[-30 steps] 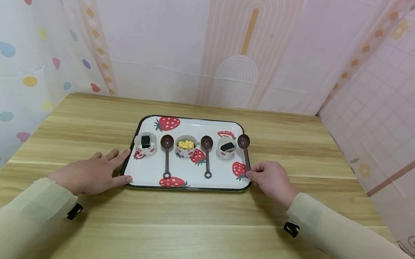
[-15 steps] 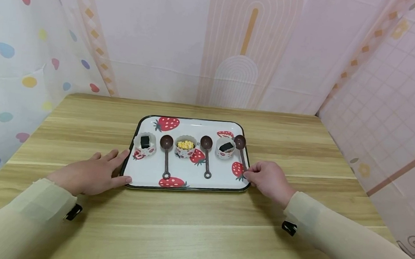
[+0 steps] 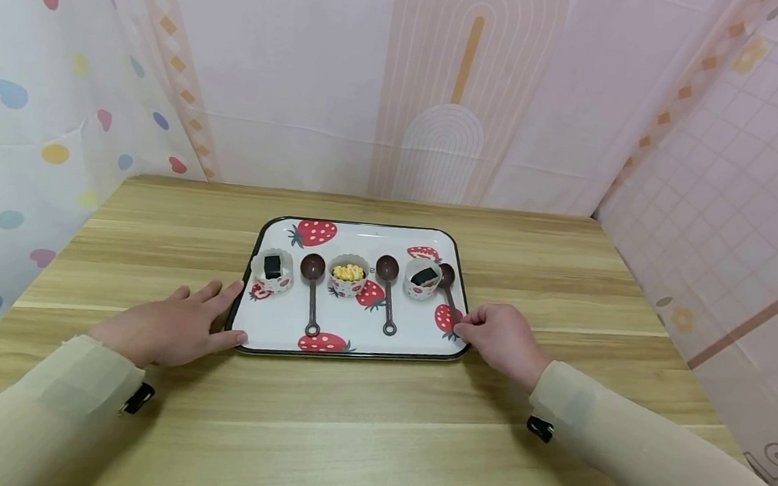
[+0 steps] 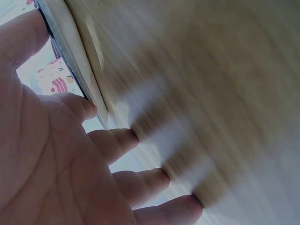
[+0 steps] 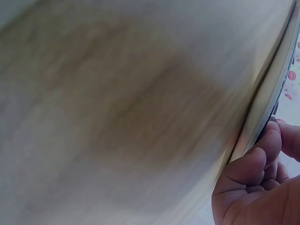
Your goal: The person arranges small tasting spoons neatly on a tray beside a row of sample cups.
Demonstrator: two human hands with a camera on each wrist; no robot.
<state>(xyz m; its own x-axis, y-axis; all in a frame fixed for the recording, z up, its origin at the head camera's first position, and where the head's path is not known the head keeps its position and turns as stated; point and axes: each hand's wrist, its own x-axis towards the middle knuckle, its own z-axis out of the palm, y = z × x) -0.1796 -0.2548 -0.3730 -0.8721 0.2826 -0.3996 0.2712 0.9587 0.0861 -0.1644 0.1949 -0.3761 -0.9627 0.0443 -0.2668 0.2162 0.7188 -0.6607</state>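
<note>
In the head view my right hand pinches the handle end of a dark brown measuring spoon at the right side of a white strawberry-print tray. The spoon's bowl lies right beside a paper cup that holds a black-and-white piece like a small rice ball. My left hand is spread at the tray's left edge, its thumb on the rim. The left wrist view shows those fingers extended. In the right wrist view, curled fingers meet the thumb by the tray rim.
Two more brown spoons, the left one and the middle one, lie between the cups. A cup with yellow kernels stands mid-tray; another cup with a black-and-white piece stands left. Patterned curtains surround the wooden table.
The right-hand spoon has shifted left, from over the tray's right rim to beside the right cup, its bowl now lower. My right hand moved slightly left with it; the left hand stayed.
</note>
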